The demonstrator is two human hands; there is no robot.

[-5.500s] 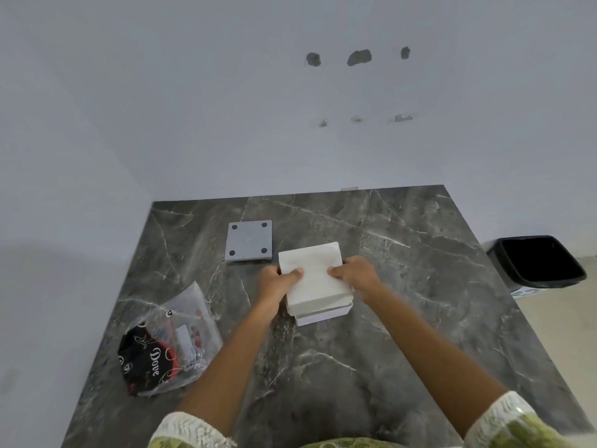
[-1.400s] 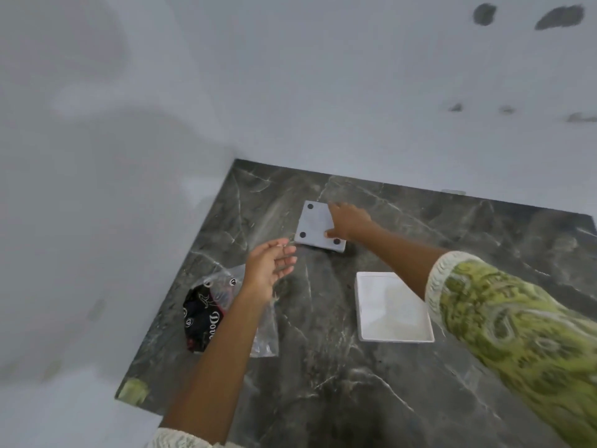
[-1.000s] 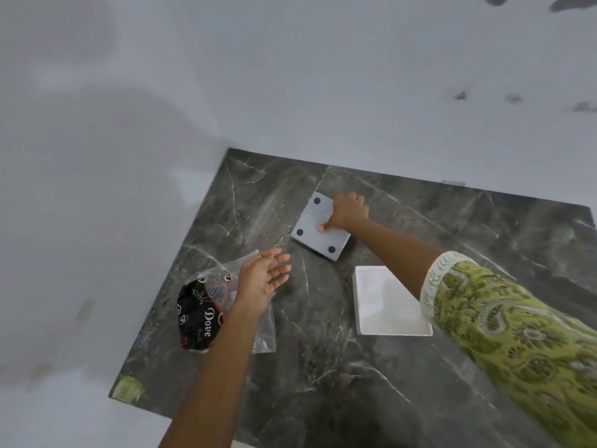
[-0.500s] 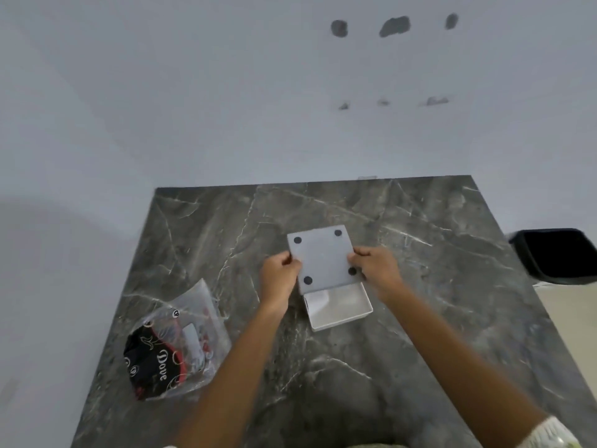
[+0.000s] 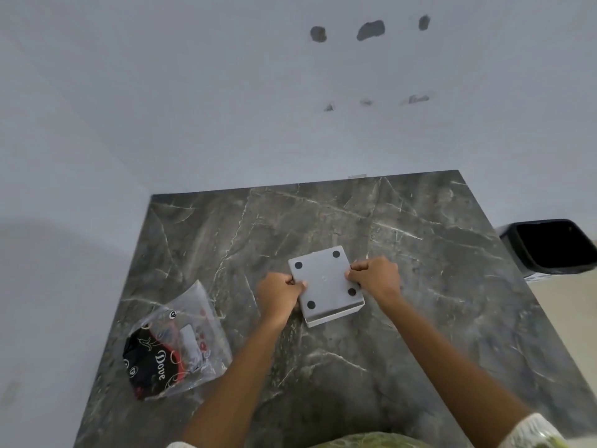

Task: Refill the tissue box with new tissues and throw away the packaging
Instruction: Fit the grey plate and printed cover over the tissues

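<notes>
A white square tissue box [image 5: 332, 313] lies upside down at the middle of the dark marble table [image 5: 420, 312]. Its grey base plate [image 5: 324, 281], with a black dot near each corner, sits flat on top and covers the opening. My left hand [image 5: 280, 294] grips the plate's left edge and my right hand [image 5: 373, 276] grips its right edge, both with curled fingers. The tissues are hidden inside. The empty clear plastic packaging [image 5: 172, 347], printed black and red, lies crumpled at the table's left front.
A black waste bin [image 5: 549, 247] stands on the floor past the table's right edge. White walls close off the table at the back and on the left.
My right hand took the grey plate from the back of the table and brought it over the box. Both hands now hold it flat on the box, which it fully covers.
</notes>
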